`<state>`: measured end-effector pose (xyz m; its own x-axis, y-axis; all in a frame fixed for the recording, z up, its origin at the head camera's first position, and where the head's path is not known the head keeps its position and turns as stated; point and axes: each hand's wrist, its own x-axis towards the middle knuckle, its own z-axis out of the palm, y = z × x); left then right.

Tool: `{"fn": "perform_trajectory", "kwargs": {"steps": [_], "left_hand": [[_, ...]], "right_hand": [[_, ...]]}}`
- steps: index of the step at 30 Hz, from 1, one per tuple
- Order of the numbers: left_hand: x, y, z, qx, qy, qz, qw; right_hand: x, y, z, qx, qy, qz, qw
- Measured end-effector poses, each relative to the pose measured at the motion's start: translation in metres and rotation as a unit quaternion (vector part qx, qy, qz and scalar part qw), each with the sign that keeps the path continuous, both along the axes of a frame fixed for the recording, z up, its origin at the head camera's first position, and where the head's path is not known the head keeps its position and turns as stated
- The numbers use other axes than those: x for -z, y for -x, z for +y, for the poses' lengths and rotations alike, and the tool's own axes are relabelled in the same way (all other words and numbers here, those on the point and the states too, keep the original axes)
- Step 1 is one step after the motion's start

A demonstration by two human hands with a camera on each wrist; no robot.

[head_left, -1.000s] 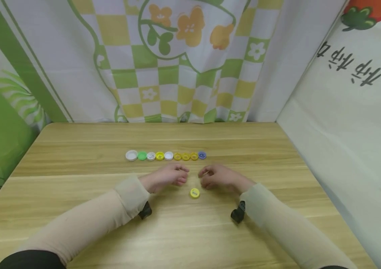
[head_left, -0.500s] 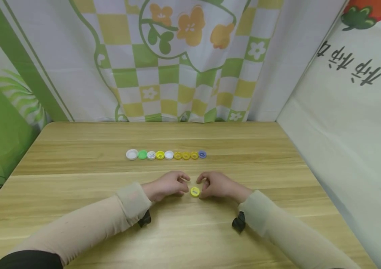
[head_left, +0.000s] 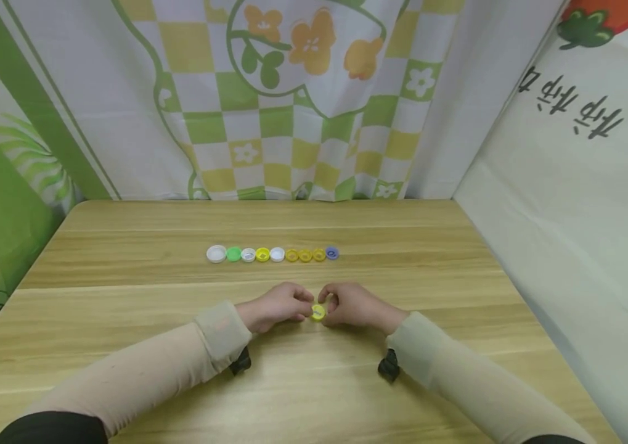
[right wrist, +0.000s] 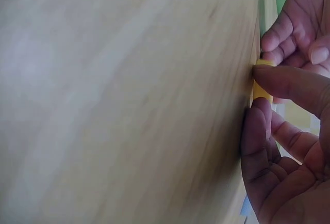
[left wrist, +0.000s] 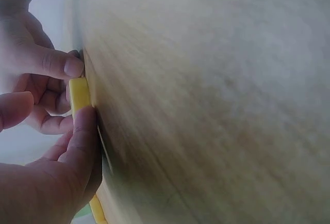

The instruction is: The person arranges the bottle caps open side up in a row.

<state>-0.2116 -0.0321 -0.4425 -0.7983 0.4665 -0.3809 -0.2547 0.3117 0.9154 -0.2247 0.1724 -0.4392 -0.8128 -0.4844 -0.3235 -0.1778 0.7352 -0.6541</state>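
Observation:
A round yellow bottle cap (head_left: 318, 312) with dark print on top lies on the wooden table between the two hands. My right hand (head_left: 355, 305) has its thumb and fingers curled about the cap's right side and pinches it, as the right wrist view of the yellow cap (right wrist: 263, 87) shows. From the left, my left hand (head_left: 280, 306) touches the cap with a fingertip; in the left wrist view its thumb (left wrist: 15, 109) stands off from the yellow cap (left wrist: 79, 94). The cap's far edge is partly hidden by fingers.
Beyond the hands runs a straight row of bottle caps: a larger white cap (head_left: 216, 253), a green cap (head_left: 234, 254), more white and yellow ones, and a blue cap (head_left: 332, 253) at the right end. A patterned curtain (head_left: 302, 142) hangs behind the table (head_left: 125, 345).
Both hands have come down and toward each other, from above the yellow cap to its sides. The right hand has taken hold of it. The row of caps stays as it was.

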Motion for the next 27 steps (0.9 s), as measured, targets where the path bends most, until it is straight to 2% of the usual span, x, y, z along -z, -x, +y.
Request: {"fn": "perform_trajectory", "kwargs": {"steps": [3,6,11,14,20,25,27], "left_hand": [[0.002,0.001,0.0,-0.002,-0.002,0.004,1.0],[0.003,0.002,0.0,-0.006,0.003,0.015,0.9999],[0.002,0.007,-0.003,-0.018,0.025,0.053,0.9981],[0.0,0.011,-0.003,-0.021,0.028,0.08,0.9962],[-0.001,0.021,-0.001,-0.025,0.045,0.158,0.9861],[-0.002,0.03,0.002,-0.026,0.072,0.224,0.9716],[-0.003,0.033,0.003,-0.031,0.083,0.24,0.9667]], "right_hand": [[0.001,0.0,-0.004,-0.008,0.007,0.005,1.0],[0.001,0.001,-0.005,0.002,0.018,-0.003,1.0],[0.0,0.006,-0.004,0.019,0.053,-0.018,0.998],[-0.002,0.01,-0.002,0.036,0.094,-0.042,0.994],[0.001,0.021,0.003,0.097,0.18,-0.119,0.972],[0.001,0.026,0.005,0.142,0.258,-0.178,0.939],[-0.001,0.027,0.005,0.157,0.277,-0.19,0.929]]}}
